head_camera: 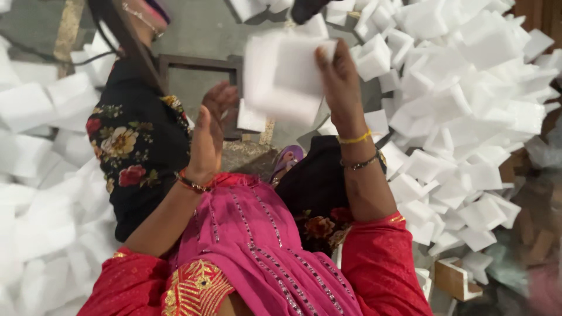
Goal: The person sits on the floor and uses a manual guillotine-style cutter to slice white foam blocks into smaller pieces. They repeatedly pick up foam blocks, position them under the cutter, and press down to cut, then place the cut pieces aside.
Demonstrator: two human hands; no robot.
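Right hand [339, 79] raised, fingers closed on the right edge of a white foam block [287, 76], thumb tip pressed over its upper right corner. Block blurred, so exact outline hard to read; broad face turned toward the camera, long axis running roughly from 10 to 4 o'clock, bulk of it lying at 9 o'clock from the gripping fingers.

Left hand [211, 137] open and empty, palm turned toward the block, fingers spread and slightly curled. Block sitting at about 1 o'clock from this palm, near but apart, a clear gap showing between fingertips and the block's lower left edge. Free left edge of the block therefore the side nearest the left hand; right hand already on the opposite edge.

Below the block, a second smaller white foam piece [252, 119] at 6 o'clock, in front of a dark rectangular frame [199, 61] on the grey floor. Large heap of white foam blocks [468, 105] filling the space at 3 o'clock from the right hand, well within reach of that arm; another loose spread of foam [35, 175] at 9 o'clock from the left hand, further off. Yellow thread and dark bangle on the right wrist, orange bangle on the left. Pink and red garment [257, 246] at 6 o'clock, black floral cloth [134, 146] over the knees.
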